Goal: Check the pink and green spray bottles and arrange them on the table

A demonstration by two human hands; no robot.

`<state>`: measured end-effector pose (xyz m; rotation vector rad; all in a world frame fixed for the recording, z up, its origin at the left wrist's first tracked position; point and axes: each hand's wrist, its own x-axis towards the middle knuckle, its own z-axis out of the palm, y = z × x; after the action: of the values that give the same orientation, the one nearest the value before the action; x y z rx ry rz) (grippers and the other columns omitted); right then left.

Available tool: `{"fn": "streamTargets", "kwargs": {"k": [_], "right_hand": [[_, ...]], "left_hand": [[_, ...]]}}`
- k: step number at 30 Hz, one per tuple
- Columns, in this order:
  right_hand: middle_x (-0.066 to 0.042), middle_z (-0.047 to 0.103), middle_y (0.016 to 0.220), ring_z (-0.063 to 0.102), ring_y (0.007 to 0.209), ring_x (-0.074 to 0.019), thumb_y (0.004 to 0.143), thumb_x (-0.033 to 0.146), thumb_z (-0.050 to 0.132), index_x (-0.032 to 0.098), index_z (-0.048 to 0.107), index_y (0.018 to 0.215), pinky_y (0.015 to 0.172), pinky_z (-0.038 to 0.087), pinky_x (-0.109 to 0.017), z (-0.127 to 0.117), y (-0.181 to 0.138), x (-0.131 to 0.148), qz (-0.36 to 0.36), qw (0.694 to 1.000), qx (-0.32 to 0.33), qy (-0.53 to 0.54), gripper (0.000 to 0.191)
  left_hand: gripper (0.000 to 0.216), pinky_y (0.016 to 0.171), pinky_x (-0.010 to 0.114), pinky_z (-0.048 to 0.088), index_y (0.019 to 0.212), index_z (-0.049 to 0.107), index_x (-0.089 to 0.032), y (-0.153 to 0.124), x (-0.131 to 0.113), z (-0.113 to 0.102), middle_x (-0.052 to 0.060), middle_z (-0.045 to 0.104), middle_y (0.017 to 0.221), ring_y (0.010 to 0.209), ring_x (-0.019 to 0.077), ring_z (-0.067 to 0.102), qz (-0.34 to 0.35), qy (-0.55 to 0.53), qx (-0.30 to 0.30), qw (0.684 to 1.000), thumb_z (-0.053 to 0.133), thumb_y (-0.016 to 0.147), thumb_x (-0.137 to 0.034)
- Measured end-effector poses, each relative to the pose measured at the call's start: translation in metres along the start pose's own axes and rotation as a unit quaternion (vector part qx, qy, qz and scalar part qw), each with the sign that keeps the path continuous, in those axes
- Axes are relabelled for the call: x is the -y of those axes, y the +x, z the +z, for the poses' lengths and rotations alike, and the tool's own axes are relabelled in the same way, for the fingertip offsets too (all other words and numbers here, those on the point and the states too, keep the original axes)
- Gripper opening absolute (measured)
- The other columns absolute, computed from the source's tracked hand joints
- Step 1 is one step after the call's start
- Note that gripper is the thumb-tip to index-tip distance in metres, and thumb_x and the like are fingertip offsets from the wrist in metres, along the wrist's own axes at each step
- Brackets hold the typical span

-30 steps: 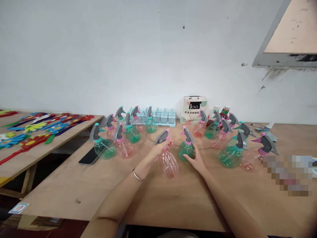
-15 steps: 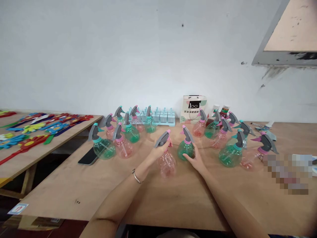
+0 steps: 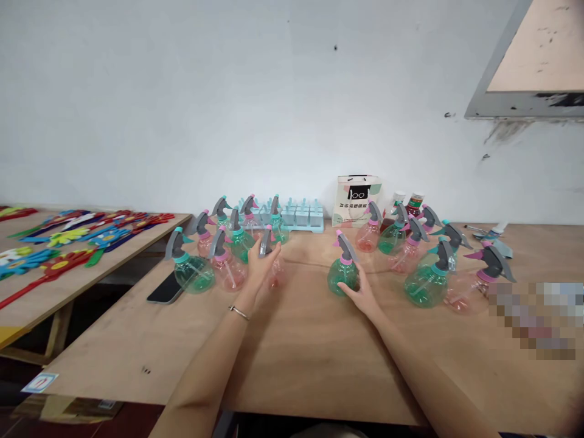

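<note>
Fingers (image 3: 276,248) of the left hand (image 3: 259,260) are wrapped around the neck of a pink spray bottle (image 3: 274,278), just beside the left bunch of bottles (image 3: 228,274). I cannot tell if its bottom touches the wooden worktop (image 3: 296,359). The right hand (image 3: 366,297) has its fingers curled around the side of a green spray bottle (image 3: 338,275) with a pink ring, which stands up near the middle. More bottles (image 3: 425,287) make a right bunch. A black phone (image 3: 163,290) lies flat by the left bunch.
</note>
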<state>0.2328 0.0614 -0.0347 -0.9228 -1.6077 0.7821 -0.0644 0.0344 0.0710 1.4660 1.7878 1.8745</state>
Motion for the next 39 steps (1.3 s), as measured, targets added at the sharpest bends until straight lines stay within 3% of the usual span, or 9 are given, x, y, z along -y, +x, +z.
{"fn": "streamTargets", "kwargs": {"k": [8, 13, 16, 24, 30, 32, 34, 36, 39], "right_hand": [[-0.014, 0.048, 0.149, 0.047, 0.139, -0.0318, 0.075, 0.055, 0.075, 0.025, 0.039, 0.145, 0.117, 0.036, -0.054, 0.001, -0.001, 0.002, 0.01, 1.0, 0.0, 0.006, 0.084], [-0.015, 0.052, 0.145, 0.049, 0.136, -0.033, 0.073, 0.055, 0.076, 0.023, 0.04, 0.144, 0.115, 0.039, -0.054, 0.001, 0.0, 0.004, 0.015, 1.0, 0.001, 0.009, 0.085], [-0.014, 0.054, 0.144, 0.051, 0.135, -0.0327, 0.074, 0.054, 0.076, 0.024, 0.041, 0.143, 0.115, 0.04, -0.054, 0.001, 0.001, 0.006, 0.004, 1.0, 0.004, 0.011, 0.082], [-0.014, 0.053, 0.145, 0.052, 0.134, -0.0309, 0.076, 0.054, 0.075, 0.025, 0.038, 0.145, 0.114, 0.041, -0.053, 0.0, 0.001, 0.007, 0.0, 1.0, 0.014, 0.01, 0.083], [-0.015, 0.052, 0.143, 0.05, 0.135, -0.0322, 0.078, 0.055, 0.072, 0.024, 0.038, 0.144, 0.114, 0.04, -0.054, 0.003, 0.0, 0.001, -0.014, 1.0, 0.007, 0.004, 0.08], [-0.016, 0.051, 0.143, 0.049, 0.135, -0.0332, 0.079, 0.057, 0.071, 0.023, 0.036, 0.144, 0.115, 0.038, -0.056, 0.006, -0.002, 0.0, -0.025, 1.0, -0.003, -0.016, 0.081], [-0.017, 0.049, 0.143, 0.048, 0.136, -0.0342, 0.08, 0.058, 0.069, 0.022, 0.032, 0.146, 0.115, 0.037, -0.057, 0.01, -0.006, -0.001, -0.037, 0.998, -0.005, -0.05, 0.084], [-0.018, 0.046, 0.145, 0.045, 0.137, -0.0342, 0.084, 0.058, 0.065, 0.021, 0.027, 0.149, 0.115, 0.037, -0.058, 0.015, -0.011, 0.0, -0.063, 0.994, 0.013, -0.092, 0.084], [-0.019, 0.043, 0.147, 0.042, 0.14, -0.0336, 0.091, 0.056, 0.056, 0.02, 0.022, 0.152, 0.115, 0.037, -0.057, 0.021, -0.021, 0.003, -0.12, 0.98, 0.063, -0.149, 0.08]], "left_hand": [[0.049, 0.094, 0.038, 0.048, 0.112, 0.062, -0.017, 0.007, 0.059, 0.014, 0.009, 0.067, 0.103, 0.1, 0.0253, 0.063, 0.017, 0.059, -0.024, 0.998, 0.073, 0.075, -0.046], [0.079, 0.113, 0.047, 0.037, 0.138, 0.046, -0.014, 0.022, 0.082, 0.027, 0.016, 0.049, 0.13, 0.13, 0.032, 0.047, 0.041, 0.084, -0.027, 0.995, 0.077, 0.072, -0.042], [0.09, 0.117, 0.049, 0.031, 0.147, 0.037, -0.016, 0.024, 0.091, 0.032, 0.017, 0.039, 0.135, 0.136, 0.0341, 0.039, 0.028, 0.113, -0.048, 0.992, 0.078, 0.071, -0.042], [0.102, 0.116, 0.054, 0.03, 0.152, 0.023, -0.013, 0.022, 0.095, 0.037, 0.022, 0.038, 0.139, 0.139, 0.037, 0.037, 0.019, 0.086, -0.036, 0.995, 0.076, 0.073, -0.05], [0.077, 0.119, 0.053, 0.024, 0.142, 0.033, -0.013, 0.0, 0.073, 0.033, 0.024, 0.032, 0.146, 0.143, 0.0341, 0.032, 0.142, 0.062, -0.13, 0.979, 0.06, 0.085, -0.058], [0.072, 0.117, 0.055, 0.028, 0.138, 0.038, -0.016, -0.016, 0.054, 0.038, 0.022, 0.039, 0.142, 0.139, 0.0346, 0.038, 0.198, 0.037, -0.055, 0.978, 0.062, 0.084, -0.057], [0.077, 0.115, 0.055, 0.031, 0.139, 0.038, -0.018, -0.035, 0.029, 0.05, 0.02, 0.042, 0.142, 0.138, 0.0351, 0.041, 0.225, -0.011, 0.07, 0.972, 0.069, 0.079, -0.056], [0.097, 0.116, 0.055, 0.03, 0.146, 0.03, -0.02, -0.055, 0.003, 0.066, 0.021, 0.037, 0.149, 0.141, 0.0364, 0.037, 0.206, -0.057, 0.174, 0.961, 0.077, 0.07, -0.056], [0.11, 0.117, 0.054, 0.029, 0.15, 0.024, -0.022, -0.078, -0.027, 0.086, 0.019, 0.034, 0.152, 0.143, 0.0368, 0.034, 0.116, -0.093, 0.238, 0.96, 0.085, 0.062, -0.05]]}}
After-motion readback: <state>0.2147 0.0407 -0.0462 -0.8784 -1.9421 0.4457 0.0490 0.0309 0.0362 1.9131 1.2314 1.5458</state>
